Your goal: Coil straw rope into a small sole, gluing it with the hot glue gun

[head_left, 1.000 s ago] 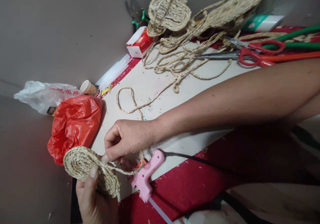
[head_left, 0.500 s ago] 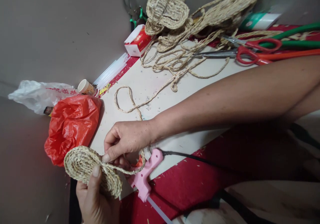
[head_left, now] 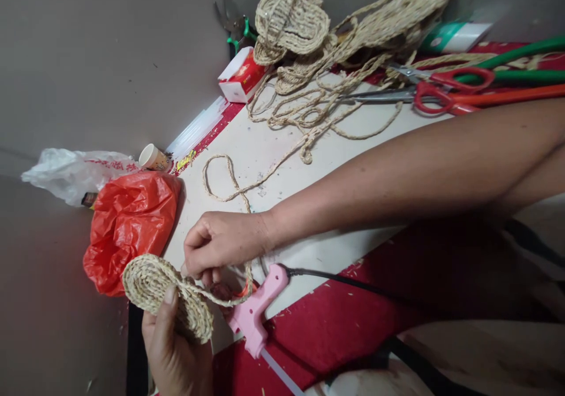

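My left hand [head_left: 170,337] holds a flat oblong piece of coiled straw braid [head_left: 152,284], thumb on top and fingers underneath. At the piece's inner edge, the fingertips of my right hand [head_left: 220,246] are pinched together where the loose braid leaves the coil; exactly which strand they grip is hidden. From there the braided straw cord [head_left: 220,298] bends round below my right hand, then passes behind it to a loop on the board. Just beyond the cord lies a pink hot glue gun [head_left: 256,313] with a translucent glue stick [head_left: 282,373] sticking out.
A red plastic bag [head_left: 132,219], paper cup [head_left: 154,156] and clear sticks [head_left: 198,126] lie at the far side. Along the top are a straw bundle [head_left: 291,22], a red-and-white box [head_left: 242,75], pruning shears [head_left: 238,25] and red-handled scissors [head_left: 459,84]. The gun's black cable [head_left: 344,278] runs right.
The coiled piece and my left hand have shifted slightly to the right. My right thumb is drawn in closer to its fingers at the piece's edge.
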Tool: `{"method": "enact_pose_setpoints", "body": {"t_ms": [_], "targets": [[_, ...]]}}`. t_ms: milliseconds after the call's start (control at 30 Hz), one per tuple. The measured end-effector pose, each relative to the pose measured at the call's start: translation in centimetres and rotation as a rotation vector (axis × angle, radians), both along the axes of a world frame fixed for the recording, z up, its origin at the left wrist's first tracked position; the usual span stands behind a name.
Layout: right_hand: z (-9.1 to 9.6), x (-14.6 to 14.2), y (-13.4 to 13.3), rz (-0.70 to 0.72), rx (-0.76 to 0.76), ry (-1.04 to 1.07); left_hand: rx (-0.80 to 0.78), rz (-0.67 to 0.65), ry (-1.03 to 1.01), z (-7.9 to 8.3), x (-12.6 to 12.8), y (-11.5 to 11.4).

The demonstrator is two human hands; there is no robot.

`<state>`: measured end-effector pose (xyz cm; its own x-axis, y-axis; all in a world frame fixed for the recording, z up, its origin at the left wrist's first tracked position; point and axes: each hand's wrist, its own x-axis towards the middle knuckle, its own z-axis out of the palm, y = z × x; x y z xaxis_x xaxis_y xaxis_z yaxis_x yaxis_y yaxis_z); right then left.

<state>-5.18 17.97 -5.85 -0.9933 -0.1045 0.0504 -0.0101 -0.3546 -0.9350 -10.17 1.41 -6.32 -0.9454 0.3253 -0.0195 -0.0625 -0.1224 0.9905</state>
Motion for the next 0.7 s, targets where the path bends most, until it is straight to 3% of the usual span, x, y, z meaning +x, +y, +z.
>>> {"method": "enact_pose_setpoints", "body": {"t_ms": [433,700], "targets": [[-0.6,-0.3,0.1,0.136,-0.101,-0.042,-0.030,-0.052,-0.042,-0.3,0.2,-0.6],[-1.3,-0.6,0.7,0.219,-0.062,-0.128,-0.048,-0.017,0.023,-0.2,0.8,0.0]]}}
